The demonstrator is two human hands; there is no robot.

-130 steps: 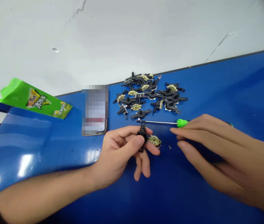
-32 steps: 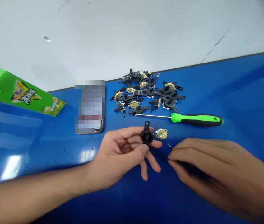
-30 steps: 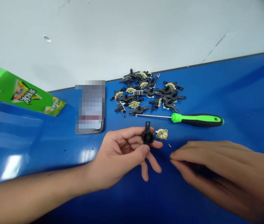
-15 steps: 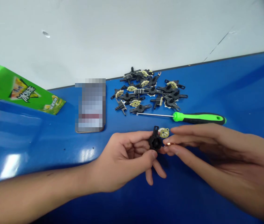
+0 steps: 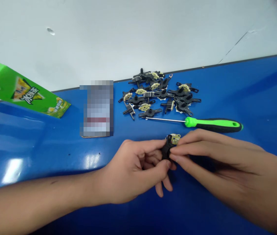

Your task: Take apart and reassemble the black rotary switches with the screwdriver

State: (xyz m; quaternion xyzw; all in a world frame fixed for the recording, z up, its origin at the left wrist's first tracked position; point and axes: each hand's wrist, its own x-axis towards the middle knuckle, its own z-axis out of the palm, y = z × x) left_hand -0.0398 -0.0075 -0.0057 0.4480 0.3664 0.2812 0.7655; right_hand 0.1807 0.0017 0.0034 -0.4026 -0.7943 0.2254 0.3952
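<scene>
My left hand (image 5: 133, 169) is closed with thumb and index finger around a small black plastic part (image 5: 166, 150), which has a slotted arm pointing up and away. My right hand (image 5: 228, 163) is pinched at that part's right side, its thumb and fingertips against it. The small copper-coloured metal piece seen between those fingertips half a second ago is now hidden by them. Just beyond the fingertips shows a gold-coloured round plate (image 5: 176, 139) with holes; whether it touches the black part I cannot tell.
Several black parts with gold-coloured plates (image 5: 150, 112) lie heaped at the back of the blue table (image 5: 79, 156). A green-and-black screwdriver (image 5: 214, 124) lies in front of them. Left stand a blurred phone-like slab (image 5: 98, 109) and a green drink carton (image 5: 28, 91). Behind rises a pale wall (image 5: 128, 36).
My right fingertips have moved in against the black part, and the copper-coloured piece has gone out of sight. The black part has turned slightly in my left hand. The whole view shifted a little.
</scene>
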